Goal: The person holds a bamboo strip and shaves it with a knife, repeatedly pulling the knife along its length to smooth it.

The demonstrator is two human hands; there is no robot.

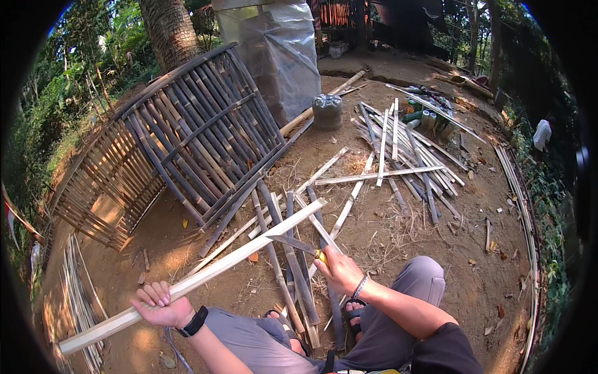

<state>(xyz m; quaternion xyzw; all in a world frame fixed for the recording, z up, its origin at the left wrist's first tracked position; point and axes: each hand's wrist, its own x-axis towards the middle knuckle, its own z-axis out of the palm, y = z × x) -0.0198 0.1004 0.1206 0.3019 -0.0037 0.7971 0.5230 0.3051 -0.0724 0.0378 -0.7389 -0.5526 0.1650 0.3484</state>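
Above brown dirt ground (pixel 476 293), our left hand (pixel 167 307) curls its fingers around a long, pale split-bamboo strip (pixel 230 259). Our right hand (pixel 341 269) wraps its fingers around a yellow-handled metal knife (pixel 293 242), blade at the strip.

A tree trunk (pixel 169 34) rises near plastic sheeting (pixel 283 56), a squat container (pixel 327 114) close by.

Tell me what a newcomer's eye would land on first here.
Probably the long pale strip slanting from the lower left to the centre, gripped in the left hand, with a knife in the right hand close to its upper end. Next comes the big dark slatted panel standing tilted at upper left, then the jumbled pile of strips on the ground right of centre.
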